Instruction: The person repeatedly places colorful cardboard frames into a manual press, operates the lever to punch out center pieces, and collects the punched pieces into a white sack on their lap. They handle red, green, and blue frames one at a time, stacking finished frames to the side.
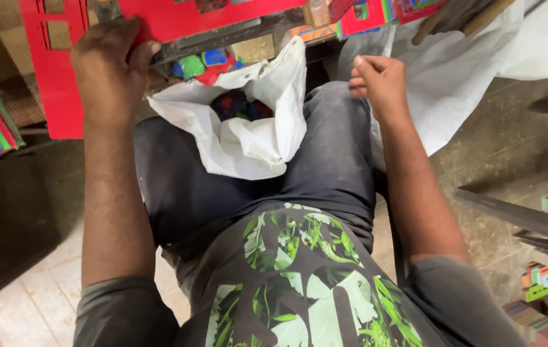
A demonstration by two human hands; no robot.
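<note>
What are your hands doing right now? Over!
Left hand gripping edge of red board. Right hand pinched shut near knee, contents unclear. White bag of coloured pieces open on lap. Nothing blocking.

A bag (248, 138) lies on the lap between both hands, below a board (177, 19) the left hand (110, 64) grips.

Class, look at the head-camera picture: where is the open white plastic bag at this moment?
The open white plastic bag lies on the seated person's lap, centre of the head view, between the left hand gripping the red panel and the raised right hand.
</note>
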